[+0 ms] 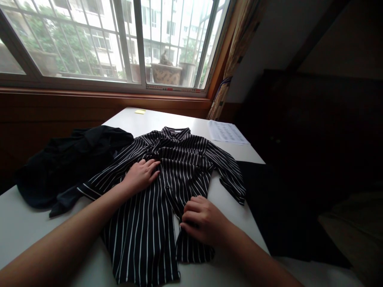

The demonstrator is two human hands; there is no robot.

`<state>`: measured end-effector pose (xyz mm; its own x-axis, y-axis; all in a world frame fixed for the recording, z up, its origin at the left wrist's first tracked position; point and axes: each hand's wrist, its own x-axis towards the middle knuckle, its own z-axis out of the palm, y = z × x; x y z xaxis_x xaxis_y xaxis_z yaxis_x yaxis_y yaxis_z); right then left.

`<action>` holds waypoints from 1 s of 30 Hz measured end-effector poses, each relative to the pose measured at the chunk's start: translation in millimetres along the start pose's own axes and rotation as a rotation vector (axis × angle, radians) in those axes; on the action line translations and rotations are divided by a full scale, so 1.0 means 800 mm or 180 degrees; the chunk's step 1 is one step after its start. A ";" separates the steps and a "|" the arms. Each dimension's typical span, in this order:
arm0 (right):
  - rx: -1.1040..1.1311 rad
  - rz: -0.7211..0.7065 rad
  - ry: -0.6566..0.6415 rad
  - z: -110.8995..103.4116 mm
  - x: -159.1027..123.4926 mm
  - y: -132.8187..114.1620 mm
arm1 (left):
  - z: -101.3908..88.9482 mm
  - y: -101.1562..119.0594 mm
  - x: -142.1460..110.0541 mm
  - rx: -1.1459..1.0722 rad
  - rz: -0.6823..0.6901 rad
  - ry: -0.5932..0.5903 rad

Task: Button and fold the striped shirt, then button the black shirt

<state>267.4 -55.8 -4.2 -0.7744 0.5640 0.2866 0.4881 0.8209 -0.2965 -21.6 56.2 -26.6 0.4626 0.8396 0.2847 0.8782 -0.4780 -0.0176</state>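
Note:
A black shirt with white stripes (149, 223) lies front up, its collar toward the window and its sleeves spread to both sides. Across its chest the cloth is bunched in folds, and the lower front parts in a gap showing white table. My left hand (140, 175) rests on the shirt's left front, fingers stretched out over the cloth. Lower down, my right hand (203, 219) is closed at the right front panel, its curled fingers on the fabric near the opening edge. The fingertips of that hand are partly hidden.
The shirt lies on a white table (116, 118). Dark crumpled clothing (72, 159) is heaped on the left. A yellow sticky note (140, 112) and printed paper sheets (228, 132) lie at the far side. Dark cloth (278, 215) hangs by the right edge. A barred window (176, 40) stands behind.

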 end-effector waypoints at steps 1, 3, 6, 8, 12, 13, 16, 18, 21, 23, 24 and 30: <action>-0.0061 0.0082 0.0013 0.000 0.000 0.003 | -0.001 0.001 0.000 -0.0050 0.0020 0.0026; -0.0136 0.0223 0.0045 0.000 -0.001 0.007 | -0.002 0.003 0.000 -0.0194 0.0068 0.0098; -0.0187 0.0340 0.0095 0.000 -0.003 0.012 | -0.006 0.006 0.000 -0.0463 0.0152 0.0268; -0.0222 0.0390 0.0121 0.001 -0.003 0.013 | -0.010 0.011 0.000 -0.0641 0.0221 0.0419; -0.0282 0.0556 0.0106 -0.002 -0.001 0.012 | -0.025 0.027 -0.003 -0.0936 0.0787 0.0666; -0.0290 0.0617 0.0094 -0.004 0.000 0.011 | -0.030 0.032 -0.005 -0.0978 0.1042 0.0679; -0.0306 0.0791 0.0030 -0.007 0.000 0.007 | -0.042 0.050 -0.013 -0.0911 0.1849 0.0491; -0.0345 0.0894 0.0005 -0.009 0.000 0.005 | -0.047 0.061 -0.019 -0.0822 0.2213 0.0300; -0.0434 0.0994 -0.0014 -0.009 -0.001 0.003 | -0.051 0.071 -0.025 -0.0908 0.2437 0.0183; -0.0476 0.1032 -0.0029 -0.009 -0.001 0.002 | -0.054 0.076 -0.027 -0.1021 0.2513 0.0173; -0.0488 0.1046 -0.0030 -0.010 -0.002 0.003 | -0.056 0.078 -0.028 -0.1063 0.2550 0.0160; -0.0485 0.1070 0.0069 -0.012 -0.003 0.007 | -0.063 0.091 -0.033 -0.1357 0.2761 0.0128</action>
<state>276.0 -51.6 2.0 -0.5526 0.8050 0.2159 0.7695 0.5923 -0.2388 24.4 -13.6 12.9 0.9179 0.1448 0.3694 0.1116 -0.9877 0.1099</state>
